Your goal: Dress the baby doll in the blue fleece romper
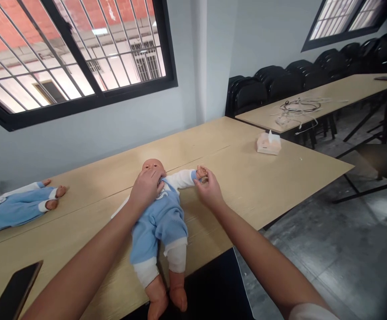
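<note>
A baby doll [168,213] in a blue and white outfit lies on its back on the wooden table [213,218], its feet toward me. My left hand [146,189] rests on the doll's upper chest and chin, covering its lower face; its fingers lie close together against the doll. At the doll's outstretched arm, my right hand [208,186] holds the small doll hand [201,171] between thumb and fingers. The doll's other arm is mostly hidden behind my left forearm.
A second doll [16,206] in similar clothes lies at the left, above a phone [16,289]. A tissue box [268,144] stands at the right. Cables [300,106] lie on the farther table [340,95]. A dark flat object [216,289] is at the near edge.
</note>
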A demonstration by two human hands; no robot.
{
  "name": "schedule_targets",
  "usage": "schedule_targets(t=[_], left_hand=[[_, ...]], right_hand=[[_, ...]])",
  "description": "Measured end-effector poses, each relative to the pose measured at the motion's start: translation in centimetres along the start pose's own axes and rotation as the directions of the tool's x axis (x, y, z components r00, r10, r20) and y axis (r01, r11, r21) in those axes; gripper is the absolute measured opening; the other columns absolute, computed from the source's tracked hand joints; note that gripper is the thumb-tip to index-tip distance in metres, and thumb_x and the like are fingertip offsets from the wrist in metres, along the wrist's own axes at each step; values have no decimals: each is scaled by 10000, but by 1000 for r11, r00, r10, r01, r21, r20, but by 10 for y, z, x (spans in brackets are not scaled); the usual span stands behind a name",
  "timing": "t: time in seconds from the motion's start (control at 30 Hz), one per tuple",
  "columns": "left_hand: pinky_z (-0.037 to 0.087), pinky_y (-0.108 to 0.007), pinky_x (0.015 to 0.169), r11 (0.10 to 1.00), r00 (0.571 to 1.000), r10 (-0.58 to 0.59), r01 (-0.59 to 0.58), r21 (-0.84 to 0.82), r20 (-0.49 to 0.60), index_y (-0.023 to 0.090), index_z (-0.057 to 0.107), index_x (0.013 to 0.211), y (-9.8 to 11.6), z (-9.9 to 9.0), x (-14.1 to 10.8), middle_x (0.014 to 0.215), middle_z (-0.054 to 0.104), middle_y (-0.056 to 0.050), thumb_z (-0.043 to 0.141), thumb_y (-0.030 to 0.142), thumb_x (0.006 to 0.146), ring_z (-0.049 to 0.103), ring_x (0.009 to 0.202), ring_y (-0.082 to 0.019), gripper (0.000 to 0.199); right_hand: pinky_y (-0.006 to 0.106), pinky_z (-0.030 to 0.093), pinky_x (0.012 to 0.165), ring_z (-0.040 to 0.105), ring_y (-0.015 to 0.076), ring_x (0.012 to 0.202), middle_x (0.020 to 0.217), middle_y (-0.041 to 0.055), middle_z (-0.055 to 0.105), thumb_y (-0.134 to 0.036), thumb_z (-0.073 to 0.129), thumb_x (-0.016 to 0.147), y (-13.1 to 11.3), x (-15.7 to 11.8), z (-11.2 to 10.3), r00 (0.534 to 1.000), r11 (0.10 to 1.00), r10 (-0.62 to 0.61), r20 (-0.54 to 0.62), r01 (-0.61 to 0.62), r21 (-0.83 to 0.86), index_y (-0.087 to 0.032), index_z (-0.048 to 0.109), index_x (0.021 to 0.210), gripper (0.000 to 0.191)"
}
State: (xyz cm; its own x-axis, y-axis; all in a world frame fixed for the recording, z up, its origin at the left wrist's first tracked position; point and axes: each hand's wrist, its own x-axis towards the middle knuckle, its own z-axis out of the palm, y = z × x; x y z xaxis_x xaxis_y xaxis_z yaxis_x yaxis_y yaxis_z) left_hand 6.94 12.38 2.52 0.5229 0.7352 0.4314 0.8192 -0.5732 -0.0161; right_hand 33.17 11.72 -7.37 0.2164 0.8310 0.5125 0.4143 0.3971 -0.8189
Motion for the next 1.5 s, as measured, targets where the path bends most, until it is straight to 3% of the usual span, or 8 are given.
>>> schedule_targets(t=[0.13, 0.27, 0.4, 0.57, 0.73, 0.9, 1.07, 1.5], left_hand=[[466, -454, 1044, 997, 992, 46, -53, -59, -117, 217, 660, 1062, 0, 6, -18, 1129, 729, -108, 507, 190, 961, 645, 1145, -280, 185], [471, -437, 1062, 992, 976, 13, -40, -121, -219, 234, 648, 1067, 0, 1, -28, 1121, 734, -91, 514, 193, 963, 649, 1153, -256, 175], [496, -409, 1019, 985, 964, -93, 52, -165, -249, 223, 625, 1039, 0, -10, -26, 1098, 722, -92, 529, 200, 958, 653, 1123, -251, 127], [471, -415, 1040, 989, 993, 45, -59, -135, -105, 226, 640, 1008, -10, -11, -17, 1089, 734, -75, 505, 200, 992, 651, 1124, -247, 138], [492, -385, 949, 974, 986, 153, -139, -180, 66, 221, 628, 1049, -19, -14, -13, 1072, 722, -63, 568, 222, 976, 652, 1076, -243, 95], [472, -363, 790, 987, 968, 157, -151, -48, 193, 196, 584, 928, -16, -35, -20, 951, 654, -55, 690, 244, 908, 620, 936, -251, 118], [438, -381, 824, 918, 920, 341, -370, 141, 194, 205, 622, 848, -13, -40, -32, 916, 642, -51, 564, 212, 1011, 594, 928, -245, 174], [438, -416, 817, 975, 989, 145, -139, 173, -25, 221, 691, 1132, 16, -13, -47, 1045, 721, -86, 704, 482, 937, 633, 950, -283, 326]], right_hand=[[481, 417, 1150, 544, 285, 1342, 1454, 126, 603, -307, 608, 946, -27, 16, 15, 947, 955, -268, 176, 285, -82, -239, 528, 1463, 527], [431, 453, 1075, 597, 250, 1240, 1313, 88, 690, -187, 573, 938, -56, 36, 42, 729, 869, -395, 560, 493, -29, -260, 632, 1356, 428], [448, 417, 1102, 567, 243, 1279, 1312, 57, 691, -71, 545, 868, -60, 37, 57, 586, 843, -484, 650, 513, 165, -267, 723, 1173, 404], [430, 454, 1066, 608, 244, 1172, 1175, 73, 714, -186, 599, 861, -52, 24, 57, 669, 871, -464, 581, 225, 437, -206, 717, 1108, 274], [331, 516, 860, 641, 197, 911, 945, 45, 713, -429, 494, 1004, -61, 19, 52, 704, 866, -181, 687, -216, 450, -173, 703, 957, 334], [298, 458, 798, 593, 183, 841, 844, 26, 680, -404, 562, 960, -67, 21, 46, 699, 942, -182, 691, -78, 326, -177, 691, 842, 286], [305, 412, 802, 547, 173, 820, 789, 16, 633, -308, 544, 938, -69, 16, 49, 729, 957, -236, 643, 58, 286, -185, 625, 747, 242], [321, 450, 873, 577, 177, 885, 893, 12, 655, -500, 646, 895, -53, 6, 65, 803, 732, -5, 596, -404, 549, -190, 668, 902, 311]])
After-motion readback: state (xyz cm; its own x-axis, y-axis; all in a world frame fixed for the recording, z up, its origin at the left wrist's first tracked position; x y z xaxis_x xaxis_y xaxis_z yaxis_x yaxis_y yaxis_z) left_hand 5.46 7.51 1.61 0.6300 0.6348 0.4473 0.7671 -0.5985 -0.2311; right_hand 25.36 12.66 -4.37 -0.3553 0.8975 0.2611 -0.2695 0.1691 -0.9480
